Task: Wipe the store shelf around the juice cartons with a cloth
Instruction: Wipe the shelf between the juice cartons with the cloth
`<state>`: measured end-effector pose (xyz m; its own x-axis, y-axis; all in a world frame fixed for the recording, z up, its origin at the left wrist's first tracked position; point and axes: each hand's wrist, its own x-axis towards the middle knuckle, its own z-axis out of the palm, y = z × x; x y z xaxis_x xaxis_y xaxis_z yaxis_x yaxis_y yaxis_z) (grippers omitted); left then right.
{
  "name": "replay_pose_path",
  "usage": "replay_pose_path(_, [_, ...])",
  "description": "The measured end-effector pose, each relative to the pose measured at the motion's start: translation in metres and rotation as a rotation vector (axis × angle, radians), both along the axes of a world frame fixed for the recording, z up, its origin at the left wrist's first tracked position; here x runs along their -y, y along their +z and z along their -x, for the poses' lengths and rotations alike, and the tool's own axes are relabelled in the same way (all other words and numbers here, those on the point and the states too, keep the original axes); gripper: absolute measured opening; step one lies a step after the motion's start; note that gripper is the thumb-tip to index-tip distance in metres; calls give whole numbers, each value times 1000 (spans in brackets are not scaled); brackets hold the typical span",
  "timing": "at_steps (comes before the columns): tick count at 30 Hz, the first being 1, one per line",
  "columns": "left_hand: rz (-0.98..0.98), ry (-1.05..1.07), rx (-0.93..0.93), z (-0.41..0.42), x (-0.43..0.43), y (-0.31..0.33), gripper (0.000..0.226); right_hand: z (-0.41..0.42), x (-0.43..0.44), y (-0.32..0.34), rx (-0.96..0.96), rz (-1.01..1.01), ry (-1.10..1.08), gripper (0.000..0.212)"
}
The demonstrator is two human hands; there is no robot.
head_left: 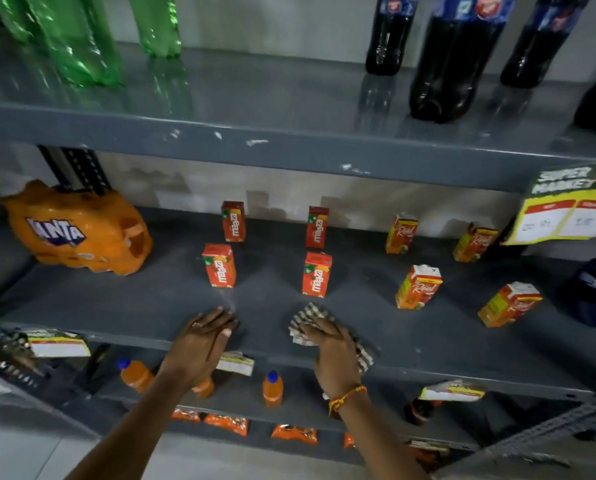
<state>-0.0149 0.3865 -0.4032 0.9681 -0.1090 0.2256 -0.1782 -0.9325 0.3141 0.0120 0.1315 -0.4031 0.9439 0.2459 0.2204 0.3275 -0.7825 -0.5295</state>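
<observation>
Wiping under way along the front strip of the grey store shelf (123, 306). Right hand (331, 351) flat, fingers spread, pressing a checked cloth (307, 315) onto the shelf at about 6 o'clock from the nearer right Maaza carton (316, 274); cloth pinned under the palm rather than gripped in a fist, its edge poking out beyond the fingertips and beside the wrist. Left hand (199, 341) open and empty, fingers together, resting on the shelf lip at roughly 6 o'clock from the nearer left Maaza carton (219, 265). Eight juice cartons upright or slightly tilted on the shelf: four red ones mid-shelf, four orange Real cartons (418, 287) off toward 3 o'clock, all well apart, none touched. Orange Fanta pack (78, 230) at 9 o'clock. Judged progress: early to middling, with only the front edge below the red cartons plainly being worked. Possibly some dull, dusty patches between the rows, though blur and dim light make that hard to tell. Left to do, by this view: lanes between cartons, the back strip along the wall, the stretch around the orange cartons.
</observation>
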Motion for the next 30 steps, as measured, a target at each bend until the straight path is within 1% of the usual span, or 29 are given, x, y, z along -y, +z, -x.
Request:
replay_pose_path(3, [-41,-10,1,-2,-45,3,71,-2,-30,-10,31,68,-62,77])
replay_pose_path(6, [-8,-60,16,-10,-81,2,66,-9,-49,-20,-11,87,-119,78])
replay_pose_path(9, [48,-97,54,-19,-103,-1,64,-13,-65,-18,-55,117,-64,80])
replay_pose_path(10, [85,-86,47,-21,-105,-1,64,-12,-73,-12,-82,81,-52,79])
replay_pose_path(12, [169,-25,30,-23,-107,-2,62,-9,-90,8,-123,-109,-53,73])
replay_pose_path(14, [195,16,31,-24,-107,-5,66,-23,-110,37,-53,-309,-116,67])
replay_pose_path(16, [184,-6,-3,-24,-108,-9,71,-63,-129,60,39,-388,-167,63])
replay_pose_path(18, [175,-14,-13,-28,-109,-11,70,-124,-145,64,22,-329,-207,56])
replay_pose_path(21, [176,-11,1,-30,-110,-16,65,-209,-159,38,-126,-103,-254,44])
replay_pose_path(22, [177,-11,17,-29,-111,-17,63,-229,-160,27,-167,-40,-229,46])
replay_pose_path(24, [188,-14,45,-30,-111,-18,61,-262,-159,9,-197,80,-139,57])
replay_pose_path(26, [183,-12,72,-31,-111,-16,59,-282,-154,-8,-151,236,-30,68])
replay_pose_path(27, [168,-8,92,-32,-110,-15,56,-289,-152,-15,-129,325,13,70])
replay_pose_path(30, [142,12,93,-32,-109,-15,41,-276,-151,-22,-98,385,8,67])
